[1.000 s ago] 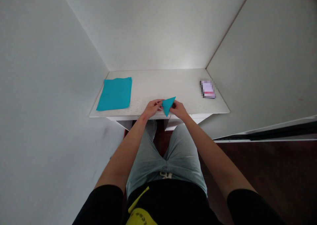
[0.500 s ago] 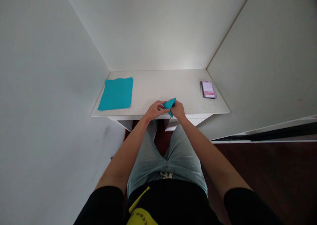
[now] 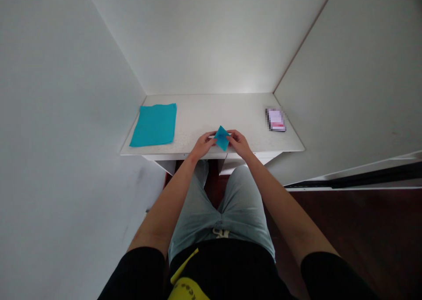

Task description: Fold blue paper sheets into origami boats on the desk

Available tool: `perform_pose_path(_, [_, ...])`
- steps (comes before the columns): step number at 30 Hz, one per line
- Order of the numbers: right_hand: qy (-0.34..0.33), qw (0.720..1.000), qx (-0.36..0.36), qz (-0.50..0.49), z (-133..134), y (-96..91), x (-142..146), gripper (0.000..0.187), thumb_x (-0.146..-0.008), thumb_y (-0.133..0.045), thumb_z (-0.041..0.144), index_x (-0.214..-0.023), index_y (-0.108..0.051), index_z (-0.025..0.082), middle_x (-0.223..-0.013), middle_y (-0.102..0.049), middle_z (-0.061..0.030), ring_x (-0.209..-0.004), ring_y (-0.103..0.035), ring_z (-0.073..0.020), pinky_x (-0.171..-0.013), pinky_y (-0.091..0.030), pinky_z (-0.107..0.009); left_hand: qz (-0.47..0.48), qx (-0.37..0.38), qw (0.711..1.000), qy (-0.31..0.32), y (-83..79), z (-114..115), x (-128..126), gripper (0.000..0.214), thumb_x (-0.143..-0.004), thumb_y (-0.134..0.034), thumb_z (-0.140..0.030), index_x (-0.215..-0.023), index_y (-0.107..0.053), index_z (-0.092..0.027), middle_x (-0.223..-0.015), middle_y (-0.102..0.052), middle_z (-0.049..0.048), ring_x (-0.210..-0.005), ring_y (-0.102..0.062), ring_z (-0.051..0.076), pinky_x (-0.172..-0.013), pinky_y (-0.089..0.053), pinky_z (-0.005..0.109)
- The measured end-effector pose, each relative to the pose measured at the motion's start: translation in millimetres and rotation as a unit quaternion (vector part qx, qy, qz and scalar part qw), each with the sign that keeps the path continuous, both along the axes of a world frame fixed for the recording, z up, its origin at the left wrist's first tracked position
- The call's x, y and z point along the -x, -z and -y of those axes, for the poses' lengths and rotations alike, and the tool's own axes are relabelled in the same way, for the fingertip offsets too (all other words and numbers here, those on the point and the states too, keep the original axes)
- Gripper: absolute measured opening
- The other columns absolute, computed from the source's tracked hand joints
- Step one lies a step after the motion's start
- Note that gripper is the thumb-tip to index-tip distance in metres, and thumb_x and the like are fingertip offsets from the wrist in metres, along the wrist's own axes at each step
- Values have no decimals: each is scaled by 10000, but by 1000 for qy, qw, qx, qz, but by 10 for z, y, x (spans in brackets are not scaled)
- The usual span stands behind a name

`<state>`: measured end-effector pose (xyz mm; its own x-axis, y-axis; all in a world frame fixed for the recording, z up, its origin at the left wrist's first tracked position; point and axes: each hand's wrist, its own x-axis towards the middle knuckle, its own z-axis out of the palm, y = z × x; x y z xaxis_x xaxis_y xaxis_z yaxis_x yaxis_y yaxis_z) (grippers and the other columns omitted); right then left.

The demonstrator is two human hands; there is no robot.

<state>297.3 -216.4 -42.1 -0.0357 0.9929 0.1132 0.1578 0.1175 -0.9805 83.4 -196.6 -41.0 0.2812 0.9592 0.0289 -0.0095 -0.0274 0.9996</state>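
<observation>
A small piece of folded blue paper [image 3: 222, 138] is held between my two hands, above the front part of the white desk. It shows as a diamond with one corner pointing away from me. My left hand [image 3: 203, 144] pinches its left corner between thumb and fingers. On the other side, my right hand [image 3: 239, 144] grips the right corner the same way. Fingers of both hands are partly hidden behind the paper.
Flat blue sheets [image 3: 154, 125] lie at the left end of the white desk [image 3: 198, 111]. A phone-like device [image 3: 276, 119], blurred out, lies near the right end. Walls enclose the desk at the back and both sides.
The folded paper has turned and opened from a tilted triangular shape into a diamond facing me. My right hand has shifted from behind it to its right corner.
</observation>
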Motion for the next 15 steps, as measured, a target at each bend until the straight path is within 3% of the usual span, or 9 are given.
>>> perform_pose_path(5, [2, 1000, 1, 11, 3, -24, 6, 472, -834, -643, 587, -1172, -722, 267, -694, -590, 42, -643, -593, -184, -688, -527, -339, 35, 23, 999, -17, -76, 6, 10, 326, -902, -716, -261, -1208, -793, -180, -1348, -779, 105, -1113, -760, 242, -951, -651, 380])
perform_pose_path(10, [-6, 1000, -12, 2, 13, -17, -15, 382, -842, -623, 495, -1102, -765, 252, -874, -738, -6, -662, -630, -173, -732, -561, -352, 43, 35, 998, -16, -104, 16, 44, 312, -878, -687, -217, -1167, -798, -177, -1188, -817, 80, -1036, -770, 219, -977, -645, 396])
perform_pose_path(13, [-13, 1000, -17, 8, 30, -24, -30, 379, -848, -597, 462, -1084, -792, 239, -909, -768, -10, -661, -643, -163, -789, -574, -363, 48, 34, 998, -34, -90, 9, 51, 277, -915, -712, -307, -1145, -781, -169, -1176, -802, 93, -1037, -759, 226, -931, -650, 380])
perform_pose_path(15, [-18, 1000, -15, 9, 48, -34, -30, 385, -864, -591, 475, -1077, -803, 234, -919, -776, -13, -668, -645, -160, -810, -571, -362, 50, 34, 997, -57, -69, 1, 44, 373, -911, -776, -379, -1220, -740, -174, -1266, -775, 121, -1033, -754, 226, -867, -649, 352])
